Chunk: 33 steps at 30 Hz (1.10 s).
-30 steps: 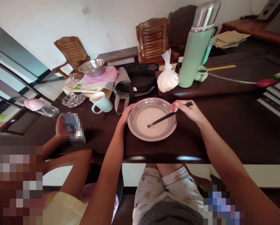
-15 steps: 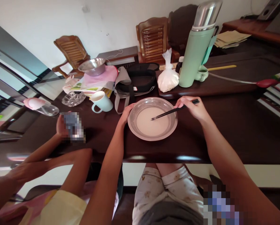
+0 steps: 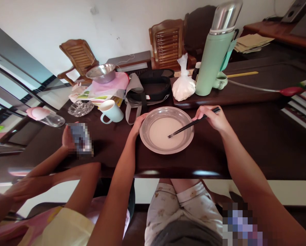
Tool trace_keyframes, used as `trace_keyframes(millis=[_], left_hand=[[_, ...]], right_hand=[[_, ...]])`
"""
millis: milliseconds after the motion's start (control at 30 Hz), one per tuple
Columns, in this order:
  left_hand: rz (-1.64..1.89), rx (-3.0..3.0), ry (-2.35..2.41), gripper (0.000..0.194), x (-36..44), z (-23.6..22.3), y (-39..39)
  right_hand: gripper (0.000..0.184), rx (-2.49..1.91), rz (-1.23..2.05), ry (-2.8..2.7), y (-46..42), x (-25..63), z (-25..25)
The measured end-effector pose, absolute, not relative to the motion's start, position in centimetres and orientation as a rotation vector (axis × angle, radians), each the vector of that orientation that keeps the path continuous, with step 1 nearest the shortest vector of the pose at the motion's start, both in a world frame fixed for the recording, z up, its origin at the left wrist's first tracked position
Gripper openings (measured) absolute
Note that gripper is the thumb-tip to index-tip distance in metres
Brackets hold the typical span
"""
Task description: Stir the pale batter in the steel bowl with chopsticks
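A shallow metal bowl (image 3: 166,150) stands on the dark table near its front edge. Milky white liquid (image 3: 163,131) fills its bottom. My left hand (image 3: 139,123) grips the bowl's left rim, its fingers partly hidden behind the bowl. Just past the right rim, my right hand (image 3: 210,115) is closed around a pair of black chopsticks (image 3: 186,126). They slant down to the left over the rim, and their tips are at the liquid, pressed close together.
Behind the bowl are a tied bag of white powder (image 3: 184,88), a green thermos (image 3: 213,61) and a black-and-grey bag (image 3: 155,87). To the left stand a light blue mug (image 3: 112,112) and a glass ashtray (image 3: 80,108). Another person's hand (image 3: 67,137) holds a blurred-out phone-like object.
My right hand and the chopsticks have shifted slightly; the tips moved a little right and toward me in the liquid. My left hand and the bowl stay in place.
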State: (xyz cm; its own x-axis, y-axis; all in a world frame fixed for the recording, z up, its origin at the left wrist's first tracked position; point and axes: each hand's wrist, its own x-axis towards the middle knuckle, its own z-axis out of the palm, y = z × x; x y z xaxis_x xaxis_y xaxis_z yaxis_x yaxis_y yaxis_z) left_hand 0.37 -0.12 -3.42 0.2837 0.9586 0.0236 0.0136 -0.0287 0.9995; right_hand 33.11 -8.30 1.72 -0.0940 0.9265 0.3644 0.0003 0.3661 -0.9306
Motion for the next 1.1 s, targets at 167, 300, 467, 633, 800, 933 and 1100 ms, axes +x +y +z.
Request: trace_keyframes(millis=[167, 300, 467, 633, 800, 933, 1100], left_hand=[[1.016, 1.360, 0.968, 0.044, 0.5, -3.2, -0.2], [1.009, 1.372, 0.984, 0.045, 0.5, -3.2, -0.3], [1.017, 1.372, 0.996, 0.045, 0.4, -3.3, -0.2], [1.016, 1.372, 0.985, 0.044, 0.4, -3.3, -0.2], [1.015, 1.372, 0.991, 0.044, 0.5, -3.2, -0.2], [1.025, 1.359, 0.959, 0.043, 0.5, -3.3, -0.2], [1.012, 1.369, 0.991, 0.045, 0.4, -3.2, -0.3]], right_hand=[[0.039, -0.884, 0.986, -1.509, -8.6, 32.6, 1.8], [0.036, -0.897, 0.934, -1.470, -8.5, 33.2, 1.7], [0.039, -0.870, 1.037, -1.543, -8.7, 32.3, 1.8], [0.037, -0.893, 0.897, -1.497, -8.6, 32.6, 2.1], [0.035, -0.928, 0.933, -1.490, -8.5, 32.9, 2.0], [0.028, -0.958, 0.928, -1.540, -8.5, 32.5, 2.2], [0.032, -0.961, 0.896, -1.499, -8.4, 33.0, 2.2]])
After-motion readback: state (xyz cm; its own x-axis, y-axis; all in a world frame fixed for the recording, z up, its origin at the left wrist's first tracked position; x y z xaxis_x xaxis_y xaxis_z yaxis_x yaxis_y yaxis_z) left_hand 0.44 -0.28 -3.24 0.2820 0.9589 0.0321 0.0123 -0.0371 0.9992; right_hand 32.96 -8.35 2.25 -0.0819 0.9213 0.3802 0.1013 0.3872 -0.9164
